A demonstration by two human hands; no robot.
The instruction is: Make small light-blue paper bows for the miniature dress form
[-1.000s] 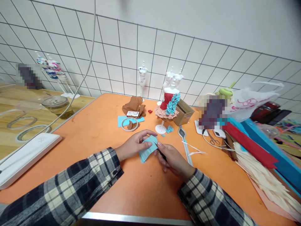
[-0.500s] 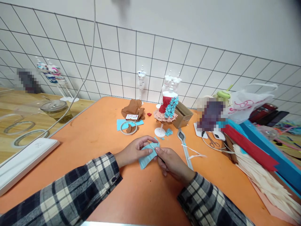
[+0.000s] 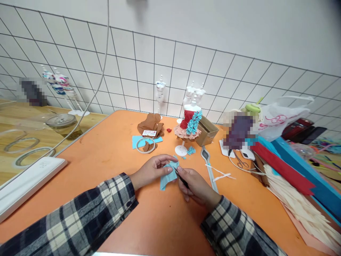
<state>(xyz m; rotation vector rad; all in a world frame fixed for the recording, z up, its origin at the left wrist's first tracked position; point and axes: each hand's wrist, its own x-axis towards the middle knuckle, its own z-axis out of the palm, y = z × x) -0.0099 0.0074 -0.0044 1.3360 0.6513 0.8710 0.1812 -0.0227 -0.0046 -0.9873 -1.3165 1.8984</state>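
Observation:
My left hand [image 3: 151,169] pinches a small piece of light blue crepe paper [image 3: 167,176] just above the orange table [image 3: 106,156]. My right hand [image 3: 195,185] is closed round a thin dark tool [image 3: 181,179], whose tip touches the blue paper. Behind my hands stands a small white mannequin [image 3: 189,124] dressed in a red top, a pink skirt and blue ruffles. Both my sleeves are plaid.
A tape ring [image 3: 145,145] and brown paper [image 3: 150,124] lie behind my hands. A cardboard box [image 3: 207,131], a long grey tool [image 3: 209,164], scissors [image 3: 240,160] and stacked red, blue and cream paper sheets [image 3: 290,170] sit to the right. A white case [image 3: 26,183] lies at the left edge.
The blue paper has been gathered narrower between my fingers, and the tool tip has moved onto it. Both hands have stayed in about the same place.

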